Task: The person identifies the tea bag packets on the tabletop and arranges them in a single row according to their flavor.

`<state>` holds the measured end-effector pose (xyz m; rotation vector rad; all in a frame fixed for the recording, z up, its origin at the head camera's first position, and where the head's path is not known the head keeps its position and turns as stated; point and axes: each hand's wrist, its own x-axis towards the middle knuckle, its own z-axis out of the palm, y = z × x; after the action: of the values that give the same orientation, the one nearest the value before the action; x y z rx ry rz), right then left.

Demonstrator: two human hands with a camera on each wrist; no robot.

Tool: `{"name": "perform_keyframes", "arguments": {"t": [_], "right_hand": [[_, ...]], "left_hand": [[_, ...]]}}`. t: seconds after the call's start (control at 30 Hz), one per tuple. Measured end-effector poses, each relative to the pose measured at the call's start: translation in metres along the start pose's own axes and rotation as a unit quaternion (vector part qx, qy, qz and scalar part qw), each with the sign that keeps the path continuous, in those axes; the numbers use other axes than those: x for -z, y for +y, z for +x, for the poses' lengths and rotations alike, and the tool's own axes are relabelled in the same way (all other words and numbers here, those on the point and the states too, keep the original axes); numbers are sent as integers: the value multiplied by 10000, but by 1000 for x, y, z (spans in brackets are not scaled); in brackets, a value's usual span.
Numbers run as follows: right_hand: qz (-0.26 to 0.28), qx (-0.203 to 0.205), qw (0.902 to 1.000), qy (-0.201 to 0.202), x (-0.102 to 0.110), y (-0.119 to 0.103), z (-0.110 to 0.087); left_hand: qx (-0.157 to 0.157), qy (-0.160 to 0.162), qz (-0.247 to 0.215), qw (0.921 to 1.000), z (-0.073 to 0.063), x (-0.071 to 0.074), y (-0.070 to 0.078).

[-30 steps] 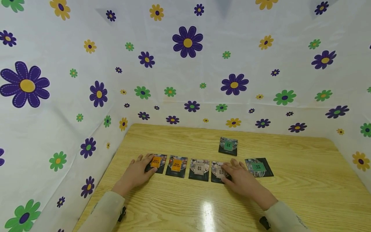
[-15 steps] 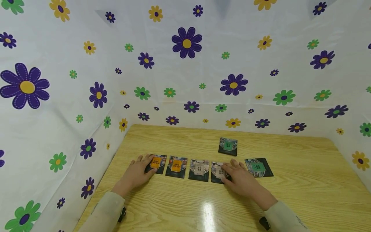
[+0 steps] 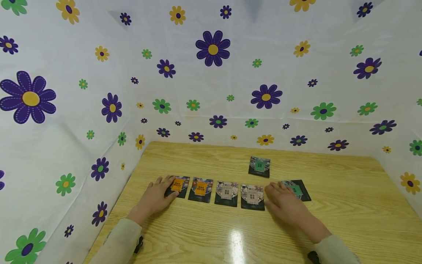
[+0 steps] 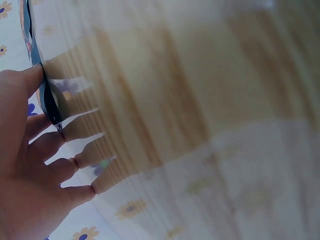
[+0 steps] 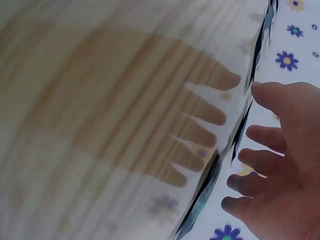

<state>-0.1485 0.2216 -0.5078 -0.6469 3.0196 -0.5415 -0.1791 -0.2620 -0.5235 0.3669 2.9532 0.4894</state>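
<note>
Four flat square packets with dark lower parts lie in a row: one with an orange label (image 3: 177,185) at the left end, another orange one (image 3: 200,189), then a grey-labelled one (image 3: 226,194) and a second grey-labelled one (image 3: 252,197). My left hand (image 3: 155,200) rests at the left end packet, covering its left edge, thumb and fingers apart. In the left wrist view this packet (image 4: 48,102) shows edge-on by the thumb. My right hand (image 3: 284,201) is just right of the last grey packet and overlaps a tilted green-labelled packet (image 3: 301,190). Its fingers (image 5: 265,137) are spread, tips above their reflections.
Behind the row lies another green-labelled packet (image 3: 259,166). The wood-grain table (image 3: 197,234) is glossy and reflects a light. White flower-print cloth (image 3: 184,84) walls it in at the back and sides.
My right hand has moved right, off the last grey-labelled packet, which now shows whole, and over part of the tilted green-labelled packet. My left hand has not moved.
</note>
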Motion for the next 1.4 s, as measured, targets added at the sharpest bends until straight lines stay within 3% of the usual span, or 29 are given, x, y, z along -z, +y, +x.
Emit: {"name": "perform_keyframes", "arguments": {"t": [0.3, 0.6, 0.87, 1.1, 1.4], "right_hand": [[-311, -870, 9957, 95, 18, 36, -16], [-327, -1099, 9934, 28, 27, 63, -29], [-210, -1097, 9937, -91, 30, 67, -31], [-484, -1256, 9906, -242, 31, 63, -32], [-753, -1060, 9915, -104, 35, 54, -32]], "left_hand": [[6, 9, 28, 10000, 0, -1, 0], [11, 14, 2, 10000, 0, -3, -3], [4, 45, -56, 10000, -2, -4, -2], [-27, 72, -61, 10000, -1, -4, -1], [-35, 76, 12, 10000, -1, -3, -1]]}}
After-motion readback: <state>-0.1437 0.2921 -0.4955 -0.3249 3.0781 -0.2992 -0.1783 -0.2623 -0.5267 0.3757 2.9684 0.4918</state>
